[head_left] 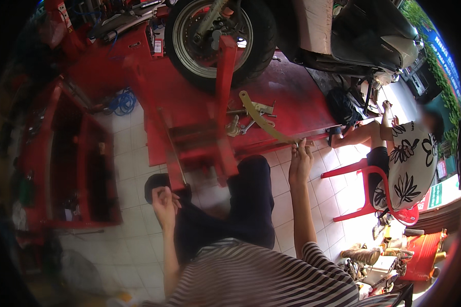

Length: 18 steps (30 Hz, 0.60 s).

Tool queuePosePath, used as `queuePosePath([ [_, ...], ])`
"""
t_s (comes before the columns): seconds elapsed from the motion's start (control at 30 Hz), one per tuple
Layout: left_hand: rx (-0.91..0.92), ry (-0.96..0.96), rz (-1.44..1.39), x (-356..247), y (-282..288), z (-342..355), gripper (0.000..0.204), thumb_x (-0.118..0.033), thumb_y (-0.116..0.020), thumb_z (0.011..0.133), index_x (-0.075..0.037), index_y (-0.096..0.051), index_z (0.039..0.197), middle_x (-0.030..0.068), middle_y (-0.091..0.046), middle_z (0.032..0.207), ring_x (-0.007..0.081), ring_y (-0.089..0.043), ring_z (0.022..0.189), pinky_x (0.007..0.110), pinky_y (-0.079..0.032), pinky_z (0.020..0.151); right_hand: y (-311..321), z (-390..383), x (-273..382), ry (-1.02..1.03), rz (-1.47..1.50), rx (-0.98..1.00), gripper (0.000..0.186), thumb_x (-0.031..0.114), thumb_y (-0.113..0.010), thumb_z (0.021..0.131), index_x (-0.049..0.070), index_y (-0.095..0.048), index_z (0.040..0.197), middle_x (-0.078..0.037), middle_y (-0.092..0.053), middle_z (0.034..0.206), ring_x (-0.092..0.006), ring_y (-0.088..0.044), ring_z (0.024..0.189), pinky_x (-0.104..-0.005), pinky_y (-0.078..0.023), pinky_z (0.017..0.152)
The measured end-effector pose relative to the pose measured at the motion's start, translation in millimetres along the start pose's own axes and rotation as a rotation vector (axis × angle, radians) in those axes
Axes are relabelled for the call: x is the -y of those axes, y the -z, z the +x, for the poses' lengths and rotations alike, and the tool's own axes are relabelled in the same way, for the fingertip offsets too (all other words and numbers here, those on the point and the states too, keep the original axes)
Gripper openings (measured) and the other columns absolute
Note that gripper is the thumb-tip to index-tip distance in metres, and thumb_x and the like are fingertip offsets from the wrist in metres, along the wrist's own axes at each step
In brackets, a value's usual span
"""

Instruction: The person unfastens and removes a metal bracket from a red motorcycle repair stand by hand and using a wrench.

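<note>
My right hand (300, 156) grips the end of a long, curved yellowish metal bar (261, 116) extending over the red platform (287, 97). My left hand (168, 204) is raised near my knee, fingers loosely bent and apart, with nothing visible in it; it is just below a thin metal rod (174, 158) beside a red steel stand (224, 74). The stand rises in front of a scooter's front wheel (200, 66). On the platform, partly behind the bar, lie a wrench (248, 126) and small metal brackets (233, 128).
A person in patterned shirt (404, 169) sits on a red plastic chair (366, 189) at right, below the scooter body (353, 36). A red cart (82, 163) and coiled blue hose (122, 102) are at left. Mechanical parts (374, 261) and a red drum (422, 253) are lower right.
</note>
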<state>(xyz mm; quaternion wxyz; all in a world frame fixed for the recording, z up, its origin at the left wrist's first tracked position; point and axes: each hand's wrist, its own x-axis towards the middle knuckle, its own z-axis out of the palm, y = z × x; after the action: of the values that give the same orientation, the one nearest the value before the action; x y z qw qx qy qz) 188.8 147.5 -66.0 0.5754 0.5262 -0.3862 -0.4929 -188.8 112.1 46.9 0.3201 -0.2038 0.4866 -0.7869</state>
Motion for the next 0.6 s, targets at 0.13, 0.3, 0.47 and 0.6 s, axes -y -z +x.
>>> queuePosePath([
  [0.13, 0.101, -0.018, 0.011, 3, 5, 5, 0.021, -0.023, -0.054, 0.103, -0.003, -0.05, 0.101, 0.0072, -0.061, 0.069, 0.0107, -0.057, 0.046, 0.021, -0.036, 0.034, 0, 58, -43, -0.041, -0.043, 0.018, 0.024, 0.021, -0.061, 0.1, -0.003, -0.058, 0.098, -0.007, -0.06, 0.092, -0.0135, -0.059, 0.082, -0.028, -0.049, 0.079],
  [0.3, 0.015, -0.034, -0.078, 3, 11, 6, 0.019, -0.022, -0.052, 0.104, -0.003, -0.051, 0.1, 0.0077, -0.06, 0.069, 0.0118, -0.057, 0.046, 0.021, -0.038, 0.034, -14, 99, -93, -0.079, -0.123, 0.093, 0.026, 0.019, -0.063, 0.099, -0.007, -0.06, 0.099, -0.01, -0.064, 0.091, -0.0167, -0.066, 0.082, -0.029, -0.054, 0.079],
  [0.47, -0.05, -0.053, -0.089, 3, 6, 5, 0.019, -0.021, -0.052, 0.104, -0.002, -0.051, 0.098, 0.0079, -0.06, 0.068, 0.0118, -0.055, 0.045, 0.021, -0.037, 0.033, -23, 97, -118, -0.113, -0.248, 0.099, 0.029, 0.018, -0.065, 0.097, -0.01, -0.061, 0.104, -0.013, -0.067, 0.097, -0.0197, -0.07, 0.09, -0.029, -0.056, 0.081],
  [0.6, -0.054, -0.051, -0.063, 2, 9, 5, 0.02, -0.02, -0.052, 0.104, -0.002, -0.051, 0.097, 0.0077, -0.059, 0.067, 0.0115, -0.055, 0.044, 0.021, -0.036, 0.033, -22, 93, -121, 0.062, -0.408, 0.314, 0.033, 0.019, -0.067, 0.096, -0.008, -0.061, 0.113, -0.013, -0.07, 0.099, -0.0193, -0.072, 0.084, -0.0288, -0.056, 0.078],
])
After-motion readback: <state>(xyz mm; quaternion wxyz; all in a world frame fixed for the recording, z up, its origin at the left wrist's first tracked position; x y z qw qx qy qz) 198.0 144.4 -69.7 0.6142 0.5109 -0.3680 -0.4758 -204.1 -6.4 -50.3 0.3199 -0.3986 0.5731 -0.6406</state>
